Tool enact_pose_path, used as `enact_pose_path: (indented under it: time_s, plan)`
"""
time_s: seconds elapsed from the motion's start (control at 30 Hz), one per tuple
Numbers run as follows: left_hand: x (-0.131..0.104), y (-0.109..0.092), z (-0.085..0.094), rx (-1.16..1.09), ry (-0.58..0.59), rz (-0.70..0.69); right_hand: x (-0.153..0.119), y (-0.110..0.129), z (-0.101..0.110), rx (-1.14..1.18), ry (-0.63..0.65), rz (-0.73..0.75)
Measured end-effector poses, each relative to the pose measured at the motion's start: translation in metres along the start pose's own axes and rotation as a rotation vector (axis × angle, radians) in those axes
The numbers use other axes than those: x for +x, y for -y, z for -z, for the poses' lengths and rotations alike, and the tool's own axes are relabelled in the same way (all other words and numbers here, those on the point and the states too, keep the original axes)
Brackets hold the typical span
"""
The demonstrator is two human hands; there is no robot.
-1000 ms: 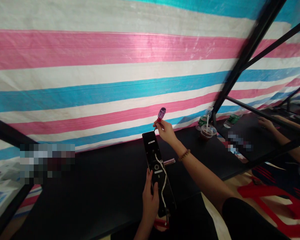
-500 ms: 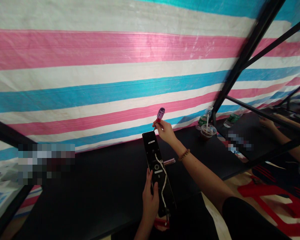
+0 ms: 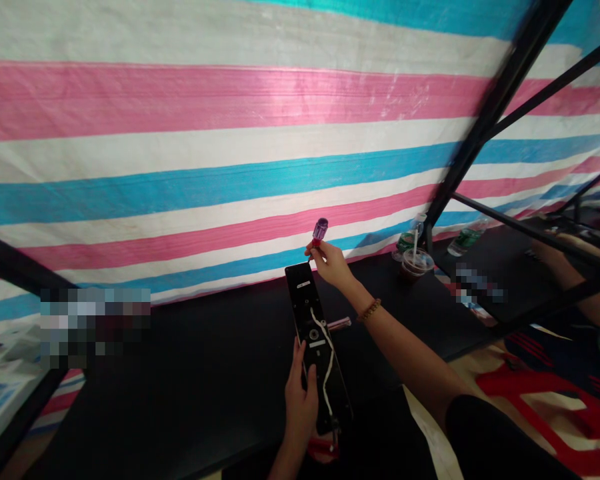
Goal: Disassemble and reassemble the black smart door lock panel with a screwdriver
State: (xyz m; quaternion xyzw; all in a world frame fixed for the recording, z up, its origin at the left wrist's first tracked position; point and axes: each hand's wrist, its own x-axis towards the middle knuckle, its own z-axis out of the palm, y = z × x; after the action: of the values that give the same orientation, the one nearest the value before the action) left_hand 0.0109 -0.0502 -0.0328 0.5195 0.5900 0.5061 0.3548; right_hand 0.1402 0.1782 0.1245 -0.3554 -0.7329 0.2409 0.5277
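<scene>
A long black door-lock panel lies with its back facing up, a white cable running down it. From its right side sticks out a shiny pinkish lever handle. My left hand grips the panel's lower left edge, the thumb over its face. At the far end, my right hand pinches a screwdriver with a clear purple handle and a red collar. The screwdriver stands nearly upright, its shaft pointing down at the panel's top right corner. Whether the tip sits in a screw is too small to tell.
A lidded drink cup with a straw and a plastic bottle stand right on the black table. Another bottle lies beyond the black metal frame. A co-worker's arm and a red stool are at right.
The screwdriver's handle has tipped slightly to the left and turned a little in my right hand. My left hand and the panel stay nearly in place. The co-worker's hand has shifted.
</scene>
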Motion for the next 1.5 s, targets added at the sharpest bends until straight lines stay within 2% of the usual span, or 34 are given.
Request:
enact_pose_path:
  time_s: [0.23, 0.43, 0.63, 0.9, 1.2, 1.37, 1.5]
  plan:
    - [0.000, -0.002, 0.000, -0.010, -0.007, -0.005, 0.011, 0.005, -0.001, 0.022, 0.073, 0.003]
    - [0.000, 0.003, -0.001, -0.015, -0.009, -0.019, 0.016, -0.003, -0.008, 0.041, -0.016, -0.055]
    - [0.000, 0.003, 0.000, -0.022, -0.009, -0.018, 0.014, 0.001, -0.003, -0.026, 0.024, -0.017]
    - [0.000, 0.006, -0.002, -0.038, -0.014, -0.020, 0.013, -0.001, -0.006, -0.050, 0.000, -0.036]
    - [0.000, 0.006, -0.001, -0.021, -0.010, -0.026, 0.008, -0.006, -0.005, 0.059, -0.011, -0.066]
    - [-0.001, 0.007, -0.002, -0.018, -0.012, -0.023, 0.007, -0.005, -0.002, 0.123, -0.065, -0.059]
    - [-0.001, -0.002, 0.000, -0.003, -0.043, -0.015, 0.000, 0.008, 0.002, 0.318, -0.165, -0.085]
